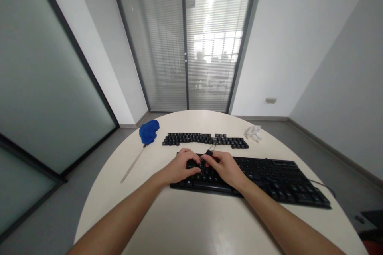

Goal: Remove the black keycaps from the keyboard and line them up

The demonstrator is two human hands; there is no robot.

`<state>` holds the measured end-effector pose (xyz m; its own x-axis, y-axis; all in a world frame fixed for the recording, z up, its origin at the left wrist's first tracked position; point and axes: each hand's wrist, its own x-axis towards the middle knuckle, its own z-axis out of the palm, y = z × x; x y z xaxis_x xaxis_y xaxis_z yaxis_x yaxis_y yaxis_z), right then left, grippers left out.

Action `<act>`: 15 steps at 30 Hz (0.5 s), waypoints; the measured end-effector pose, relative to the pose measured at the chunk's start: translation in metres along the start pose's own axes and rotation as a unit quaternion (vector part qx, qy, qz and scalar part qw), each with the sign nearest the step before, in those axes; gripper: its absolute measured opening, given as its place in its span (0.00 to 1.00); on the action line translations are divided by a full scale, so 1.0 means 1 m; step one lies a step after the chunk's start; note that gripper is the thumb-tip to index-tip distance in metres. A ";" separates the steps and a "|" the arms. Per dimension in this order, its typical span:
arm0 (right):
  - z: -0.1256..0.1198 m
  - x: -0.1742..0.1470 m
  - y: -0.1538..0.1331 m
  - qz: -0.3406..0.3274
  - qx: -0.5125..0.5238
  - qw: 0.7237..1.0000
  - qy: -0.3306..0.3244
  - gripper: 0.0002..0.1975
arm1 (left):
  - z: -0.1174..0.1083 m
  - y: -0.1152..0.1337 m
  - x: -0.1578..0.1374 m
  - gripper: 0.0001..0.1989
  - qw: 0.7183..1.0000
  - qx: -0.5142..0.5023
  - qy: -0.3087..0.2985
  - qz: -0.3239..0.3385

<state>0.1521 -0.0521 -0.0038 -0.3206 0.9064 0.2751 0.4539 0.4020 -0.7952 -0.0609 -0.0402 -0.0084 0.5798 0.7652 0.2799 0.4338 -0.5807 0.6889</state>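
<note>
Two bare forearms lie nearest, reaching over the cream, round-edged table to a long black plastic keyboard, which sits crosswise in front of the person. The left hand rests over the keyboard's left end, fingers curled and thumb apart, seemingly to steady it; whether anything is between its fingertips I cannot tell. Close beside it, the right hand pinches a small black piece between thumb and fingers. Thin silvery wires show just beyond that piece, perhaps part of the same tool. The narrow pinch probably suits fine work among closely packed keys.

Past the keyboard, small black keycaps stand in rows, likely laid out so that their order can be followed. To their left, a bright blue cloth meets the tip of a slim pale stick; to their right is a crumpled white tissue. Both lie clear of the hands. The right forearm and the fingers hide part of the keyboard, and a thin dark cable trails off its right side.
</note>
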 end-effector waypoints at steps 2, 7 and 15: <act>0.000 0.001 0.001 0.002 0.002 1.000 0.006 0.20 | 0.000 -0.001 0.000 0.10 1.000 -0.004 0.012 -0.018; 0.000 0.002 0.002 0.013 0.008 1.000 0.016 0.19 | 0.002 -0.002 0.004 0.10 0.999 -0.024 0.028 -0.017; 0.001 0.005 0.005 0.027 0.040 0.999 0.010 0.18 | 0.001 0.002 0.003 0.09 0.993 0.090 0.051 0.063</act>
<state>0.1522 -0.0459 -0.0067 -0.2805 0.9290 0.2414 0.4022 0.3421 -0.8492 -0.0577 -0.0393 -0.0072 0.5686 0.7016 0.4295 0.4829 -0.7074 0.5162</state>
